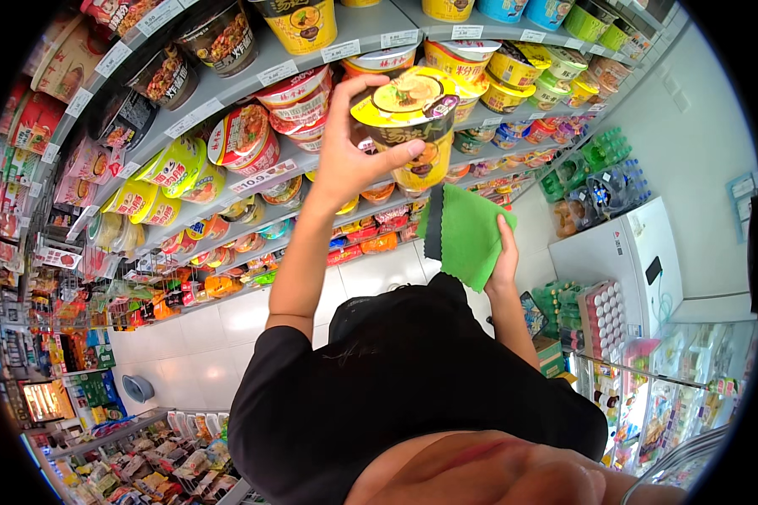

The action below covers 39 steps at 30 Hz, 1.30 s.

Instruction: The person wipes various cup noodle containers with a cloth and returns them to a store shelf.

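Observation:
My left hand (pixel 358 148) grips a yellow and black instant noodle cup (pixel 434 148) in front of the shelf, fingers on the far side and thumb across its near side. The cup tilts so that its printed lid shows. Lower and to the right, my right hand (pixel 505 262) holds a green cleaning cloth (pixel 474 230) with a zigzag-cut edge. A dark grey piece (pixel 434 224) shows along the cloth's left side. The cloth hangs just below the cup. Behind the cup, tubs of noodles (pixel 461 58) stand on the shelf.
Curved shelves (pixel 379 39) with price labels carry many noodle bowls, including red ones (pixel 245 139) at left. A white chest freezer (pixel 600 252) stands at right, near packs of bottles (pixel 613 189). A grey-blue basin (pixel 138 388) sits on the tiled floor (pixel 196 360). Packaged snacks (pixel 151 467) fill a display behind me.

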Tool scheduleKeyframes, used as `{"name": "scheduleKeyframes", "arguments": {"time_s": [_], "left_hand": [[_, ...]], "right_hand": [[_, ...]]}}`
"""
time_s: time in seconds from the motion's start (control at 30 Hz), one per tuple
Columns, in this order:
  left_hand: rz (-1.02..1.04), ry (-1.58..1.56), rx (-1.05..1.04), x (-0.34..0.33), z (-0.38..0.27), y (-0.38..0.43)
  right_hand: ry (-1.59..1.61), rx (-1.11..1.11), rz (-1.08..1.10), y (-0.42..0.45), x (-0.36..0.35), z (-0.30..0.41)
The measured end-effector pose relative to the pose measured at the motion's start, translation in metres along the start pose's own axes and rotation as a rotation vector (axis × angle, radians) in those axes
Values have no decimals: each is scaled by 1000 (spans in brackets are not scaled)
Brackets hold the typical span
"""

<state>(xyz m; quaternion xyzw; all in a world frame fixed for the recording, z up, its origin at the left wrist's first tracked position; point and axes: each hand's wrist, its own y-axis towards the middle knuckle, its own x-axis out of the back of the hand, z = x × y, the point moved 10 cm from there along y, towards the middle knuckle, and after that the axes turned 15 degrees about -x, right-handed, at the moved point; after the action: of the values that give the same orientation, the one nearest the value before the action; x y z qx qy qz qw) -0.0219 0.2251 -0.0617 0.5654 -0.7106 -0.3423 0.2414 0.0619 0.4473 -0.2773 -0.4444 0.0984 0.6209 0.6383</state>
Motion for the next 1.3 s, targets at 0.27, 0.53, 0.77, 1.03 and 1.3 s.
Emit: {"name": "scheduleKeyframes", "arguments": {"time_s": [0.27,0.53,0.77,1.03,1.3], "left_hand": [[110,468,-171,20,-40,77],[-91,380,-190,13,-43,119],[-181,424,-390,12,-32,132],[-225,551,-417,16,-17,144],[-261,700,-471,29,10,153]], "right_hand": [[3,7,-12,2,8,-3],[-13,-1,-29,6,12,-8],[11,-11,-19,6,11,-11],[8,-14,-26,4,12,-12],[-9,-12,-52,3,12,-13]]}}
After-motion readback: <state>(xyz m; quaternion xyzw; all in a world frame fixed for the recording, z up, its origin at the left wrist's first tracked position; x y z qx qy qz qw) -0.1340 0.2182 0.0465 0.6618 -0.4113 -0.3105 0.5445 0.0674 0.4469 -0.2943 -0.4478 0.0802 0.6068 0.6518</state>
